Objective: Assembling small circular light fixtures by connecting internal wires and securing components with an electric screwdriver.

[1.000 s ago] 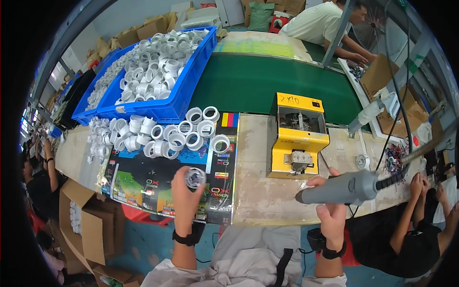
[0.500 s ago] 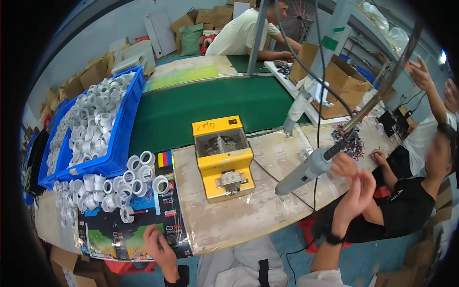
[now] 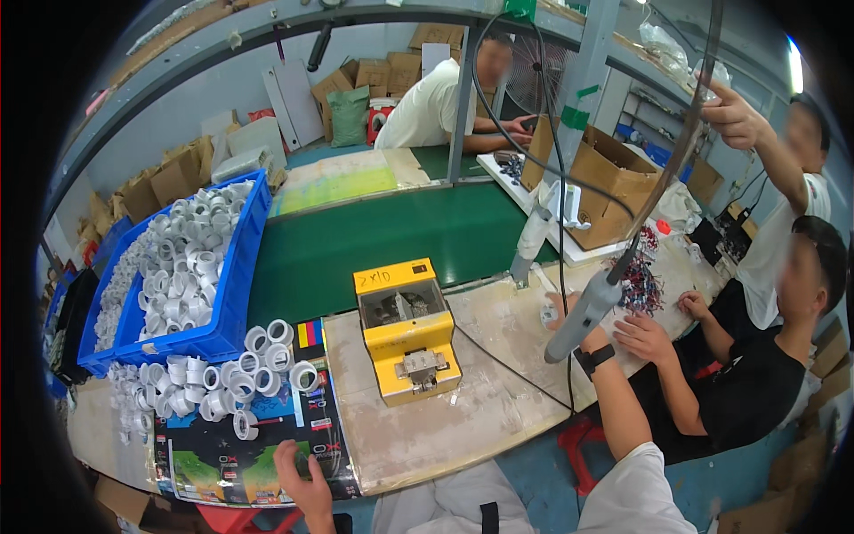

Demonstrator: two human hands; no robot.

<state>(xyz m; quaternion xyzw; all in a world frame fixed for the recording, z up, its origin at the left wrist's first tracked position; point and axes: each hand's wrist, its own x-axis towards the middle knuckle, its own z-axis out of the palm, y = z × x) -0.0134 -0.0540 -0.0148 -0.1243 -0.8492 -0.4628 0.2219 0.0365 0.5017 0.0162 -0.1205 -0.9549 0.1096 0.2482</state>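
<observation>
- Low at the near edge of the bench (image 3: 507, 387), over the front part of a dark printed sheet (image 3: 294, 420): the left hand (image 3: 302, 478), with thumb and curved fingers apart and nothing visibly gripped between them.
- Beyond that hand and somewhat to its left, near but not touching: a single white ring (image 3: 252, 434), lying on its side on the sheet.
- Farther off from the same hand, behind the single ring: a loose pile of white rings (image 3: 213, 405), partly on the sheet and close to a blue crate (image 3: 229, 334) full of similar pieces.
- Well to the right, stretched out past a hanging grey tool (image 3: 583, 322) and partly hidden by it: the right hand (image 3: 559, 307). Cannot tell its grip, nor any contact with the tool.
- Just right of the tool: a co-worker's hand (image 3: 645, 338), with fingers spread.
- Between both reaching arms, upright on the bench: a yellow machine (image 3: 405, 336), with handwritten black characters on its top face and fainter marks on its front.
- On the sheet: pale block lettering in several places, small coloured label patches, a green pictured area, and pink, yellow and blue bars at the far right corner.
</observation>
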